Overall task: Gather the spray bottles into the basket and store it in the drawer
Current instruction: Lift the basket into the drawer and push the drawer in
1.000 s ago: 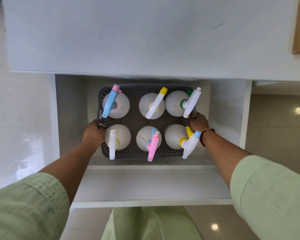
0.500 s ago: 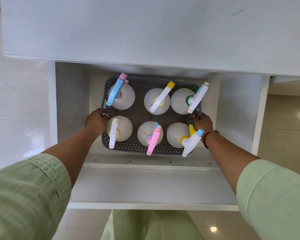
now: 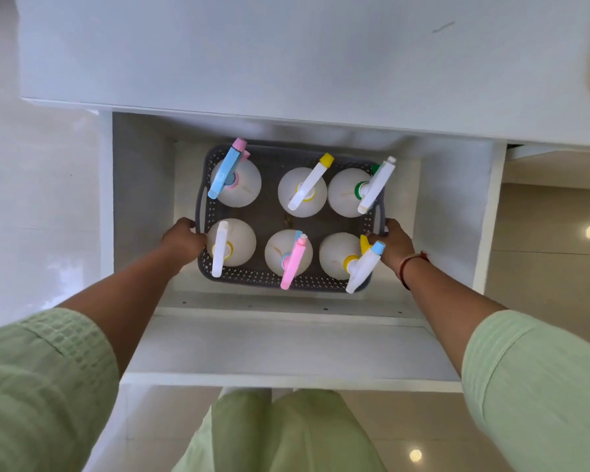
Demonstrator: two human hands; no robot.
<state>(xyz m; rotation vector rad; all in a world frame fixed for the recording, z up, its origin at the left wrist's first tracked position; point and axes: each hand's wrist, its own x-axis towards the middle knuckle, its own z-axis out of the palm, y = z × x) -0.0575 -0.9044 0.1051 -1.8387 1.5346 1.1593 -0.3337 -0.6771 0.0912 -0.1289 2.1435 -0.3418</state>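
A grey perforated basket [image 3: 252, 278] sits inside the open white drawer [image 3: 140, 199], under the counter's overhang. Several white spray bottles stand in it in two rows, among them one with a blue trigger [image 3: 234, 180], one with a yellow nozzle [image 3: 304, 192] and one with a pink trigger [image 3: 288, 255]. My left hand [image 3: 183, 238] grips the basket's left rim. My right hand [image 3: 394, 245] grips the right rim near the handle slot, a red band on its wrist.
The white countertop [image 3: 286, 56] overhangs the drawer's back. The drawer's front panel [image 3: 286, 349] lies between me and the basket. Pale tiled floor [image 3: 552, 233] shows on the right, and a white wall panel [image 3: 31, 199] on the left.
The basket has gone lower and deeper into the drawer, with both hands still on its rims. My view shifted slightly.
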